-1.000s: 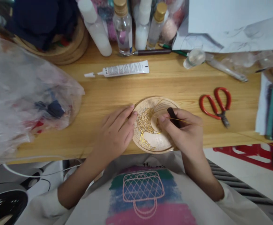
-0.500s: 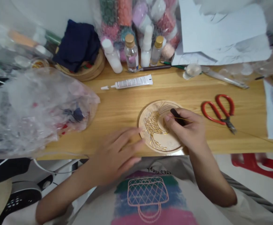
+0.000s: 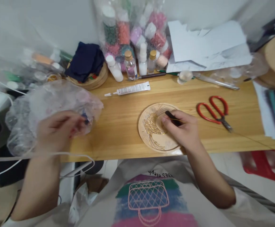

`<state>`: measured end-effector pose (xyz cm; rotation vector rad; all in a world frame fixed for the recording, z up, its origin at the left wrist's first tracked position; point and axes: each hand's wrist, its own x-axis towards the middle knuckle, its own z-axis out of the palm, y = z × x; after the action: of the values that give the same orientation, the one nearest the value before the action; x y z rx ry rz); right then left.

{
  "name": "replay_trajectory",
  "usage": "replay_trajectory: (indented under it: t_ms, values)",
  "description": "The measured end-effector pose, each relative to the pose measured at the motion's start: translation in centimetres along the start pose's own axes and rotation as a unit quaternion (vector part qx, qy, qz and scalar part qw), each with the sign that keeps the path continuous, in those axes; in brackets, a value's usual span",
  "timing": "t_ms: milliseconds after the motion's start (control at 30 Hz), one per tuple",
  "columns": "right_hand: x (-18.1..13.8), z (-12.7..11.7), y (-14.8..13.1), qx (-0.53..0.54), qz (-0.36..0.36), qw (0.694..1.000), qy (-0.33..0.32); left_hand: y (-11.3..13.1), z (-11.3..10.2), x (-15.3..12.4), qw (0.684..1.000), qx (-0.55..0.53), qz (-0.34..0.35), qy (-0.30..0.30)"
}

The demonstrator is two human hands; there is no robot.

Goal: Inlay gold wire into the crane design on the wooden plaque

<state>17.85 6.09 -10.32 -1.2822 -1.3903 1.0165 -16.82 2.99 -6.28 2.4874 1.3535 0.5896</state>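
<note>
A round wooden disc (image 3: pixel 151 126) with a gold wire tree pattern lies near the front edge of the wooden table (image 3: pixel 128 116). My right hand (image 3: pixel 182 130) rests on its right half, fingers pinched on a thin black tool (image 3: pixel 171 116) and a fine gold wire (image 3: pixel 186 121). My left hand (image 3: pixel 57 130) is far to the left, against a crumpled clear plastic bag (image 3: pixel 54 104) of small items. Its fingers are curled and blurred, so their grip cannot be made out.
Red scissors (image 3: pixel 214 110) lie right of the disc. A white glue tube (image 3: pixel 130 90) lies behind it. Small bottles (image 3: pixel 130 64), bags of beads (image 3: pixel 132 28), a dark cloth on wooden discs (image 3: pixel 86 63) and white papers (image 3: pixel 208 47) line the back. White cables (image 3: pixel 57 156) hang at the front left.
My left hand left the disc's left rim and swung far left to the plastic bag. The view pulled back and up. My right hand stayed on the disc with the tool.
</note>
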Motion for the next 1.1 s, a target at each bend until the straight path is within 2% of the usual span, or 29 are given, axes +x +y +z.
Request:
replay_trajectory:
  t_ms: [67,100,133,200,267,367,500,700,933,1100]
  values:
    - [0.0,0.0,0.0,-0.003,-0.008,1.0,0.002,1.1,1.1,3.2,1.0,0.028,-0.011,-0.008]
    - [0.0,0.0,-0.1,-0.004,-0.009,1.0,0.004,1.7,2.1,4.7,0.998,0.058,0.023,-0.011]
    - [0.0,0.0,-0.1,-0.007,-0.008,1.0,0.005,2.3,3.2,6.0,0.991,0.077,0.107,-0.011]
    - [0.0,0.1,-0.1,-0.015,-0.009,1.0,0.007,3.2,5.3,7.9,0.974,0.102,0.203,-0.018]
    - [0.0,0.1,-0.1,-0.026,-0.019,0.999,0.005,3.6,6.8,8.9,0.96,0.109,0.257,-0.004]
    - [0.1,0.1,-0.1,-0.034,-0.034,0.999,0.0,3.4,7.6,9.1,0.95,0.102,0.295,0.02]
    - [0.1,0.0,-0.1,-0.035,-0.035,0.999,-0.002,2.9,7.5,8.7,0.952,0.08,0.297,-0.009]
    - [0.0,0.0,-0.4,-0.061,-0.023,0.998,-0.011,3.2,7.5,8.8,0.943,0.14,0.299,-0.025]
    - [0.1,0.1,-0.8,-0.089,-0.007,0.996,-0.001,3.1,7.9,8.3,0.969,0.035,0.234,-0.072]
    - [-0.1,0.2,-0.6,-0.083,-0.003,0.997,0.002,3.0,8.2,8.1,0.971,0.02,0.224,-0.081]
